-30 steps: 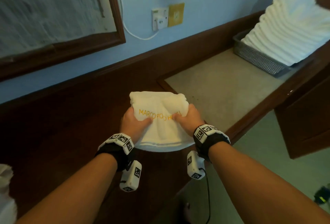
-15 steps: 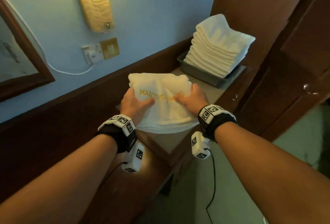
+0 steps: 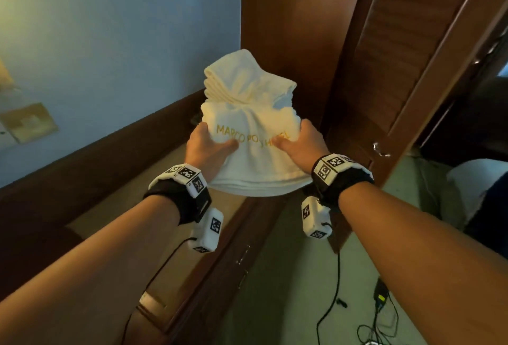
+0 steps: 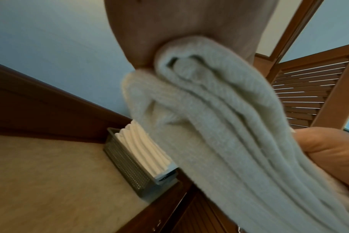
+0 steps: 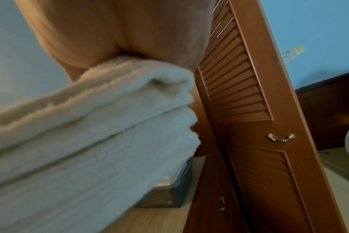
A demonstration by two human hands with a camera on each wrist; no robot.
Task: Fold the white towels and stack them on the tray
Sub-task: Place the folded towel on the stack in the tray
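Holding a folded towel (image 3: pixel 253 149) in both hands, the person has it up in the air in the middle of the head view. The left hand (image 3: pixel 204 149) grips the towel's left side, with the thumb on top next to the gold letters. The right hand (image 3: pixel 301 145) grips the right side the same way. The other fingers are under the cloth and cannot be seen from above.

The folding of this towel looks done. The step now seems to be carrying it to the pile. A stack of folded towels (image 3: pixel 247 83) sits just behind the held one, higher in the frame. In the left wrist view, that stack rests in a gray tray (image 4: pixel 127 164) with little holes, low and left of center, on a tan countertop (image 4: pixel 50 181). The held towel hangs above and to the right of the tray there.

A brown slatted door (image 5: pixel 249 94) stands close on the right of the frame.

The next move likely calls for lifting the towel over the top of the stack, lining up its edges, laying it flat and then letting go. The stack already looks tall, so a gentle set-down would help keep it from tipping.
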